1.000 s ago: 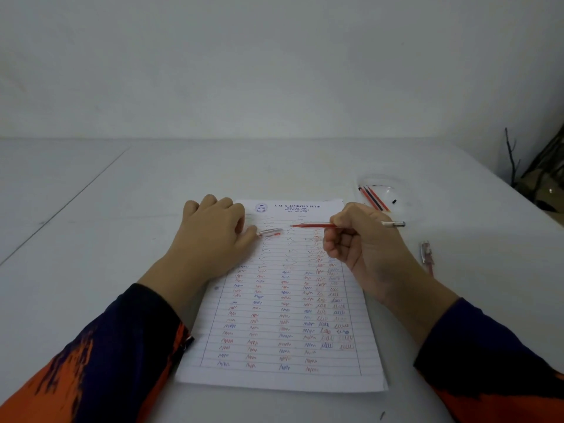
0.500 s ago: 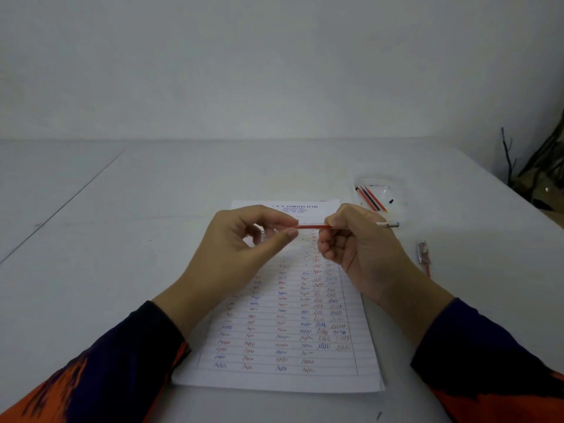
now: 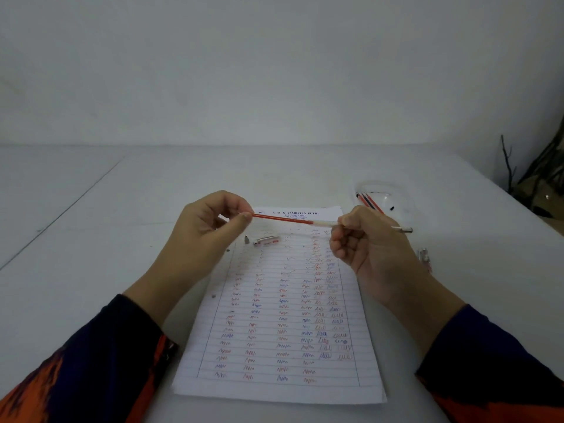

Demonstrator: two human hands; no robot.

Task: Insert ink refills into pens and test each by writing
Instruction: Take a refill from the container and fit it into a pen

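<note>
- Hands meet above the far end of the lined sheet (image 3: 280, 325), both lifted off the tabletop (image 3: 91, 254).
- Left hand (image 3: 210, 227) pinches the red end of a red ink refill (image 3: 283, 219) between thumb and curled fingers.
- Right hand (image 3: 363, 239) is curled around a slim pen barrel (image 3: 402, 229), whose silvery end sticks out past the hand toward the right edge of the tabletop.
- Refill runs nearly level between the two hands, its pale whitish end reaching the right hand's fingers; whether it already sits inside the barrel cannot be told.
- Sheet lies near the front edge of the tabletop, middle, covered in rows of red and blue test scribbles under a printed heading.
- On the sheet's far left corner area rest a clear pen cap (image 3: 266, 240) with red marking and, just beside it to the left, a small dark tip piece (image 3: 246, 239).
- Toward the far right part of the tabletop stands a clear plastic container (image 3: 393, 193) holding several thin refills (image 3: 367, 201), red and dark.
- Near the right edge, just right of the right wrist, lies a small clear piece (image 3: 424, 256), too blurred to identify.
- Dark sleeves with orange patches cover both forearms.
</note>
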